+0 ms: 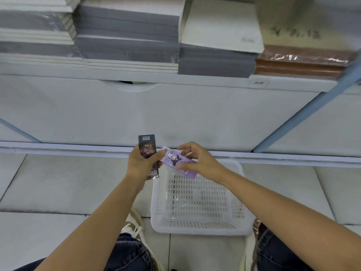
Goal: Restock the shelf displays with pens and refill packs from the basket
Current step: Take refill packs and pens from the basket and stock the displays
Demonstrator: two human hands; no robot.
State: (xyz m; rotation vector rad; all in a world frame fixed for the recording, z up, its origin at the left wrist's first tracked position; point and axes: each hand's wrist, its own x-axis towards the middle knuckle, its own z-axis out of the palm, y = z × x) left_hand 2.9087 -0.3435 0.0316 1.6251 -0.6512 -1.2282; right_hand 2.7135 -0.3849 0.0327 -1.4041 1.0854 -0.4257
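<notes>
At the far rim of the basket, the left hand gripped a dark pack upright, while the right hand pinched a purple pack beside it, perhaps touching it. Notebooks sat stacked on the shelf beyond the basket.

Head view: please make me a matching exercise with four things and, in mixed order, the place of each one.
Things:
1. dark pack
2. purple pack
3. white basket
4. brown stack

Places:
A. on the floor
B. held in the right hand
C. on the shelf, at the far right
D. held in the left hand

Pairs: 1-D, 2-B, 3-A, 4-C.
</notes>
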